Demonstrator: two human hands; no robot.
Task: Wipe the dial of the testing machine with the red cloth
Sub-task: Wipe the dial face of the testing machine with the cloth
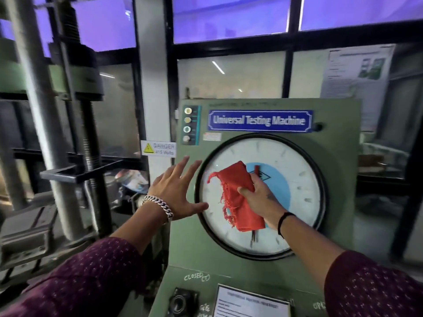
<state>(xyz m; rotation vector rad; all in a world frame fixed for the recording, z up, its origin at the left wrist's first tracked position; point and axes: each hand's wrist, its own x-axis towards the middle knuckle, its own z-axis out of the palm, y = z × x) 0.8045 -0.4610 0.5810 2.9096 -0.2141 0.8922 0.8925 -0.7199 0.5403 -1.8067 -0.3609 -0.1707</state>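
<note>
Red cloth (238,197) in right hand (258,197), long axis steep on dial (297,191).

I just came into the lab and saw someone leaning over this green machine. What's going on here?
A person is wiping the big round dial of the Universal Testing Machine. Their right hand grips a frayed red cloth and presses it against the left part of the dial glass. The left hand is open, fingers spread, at the dial's left rim on the green panel, apparently bracing. The cloth covers only part of the face, so most of the dial is uncovered right now.
</note>
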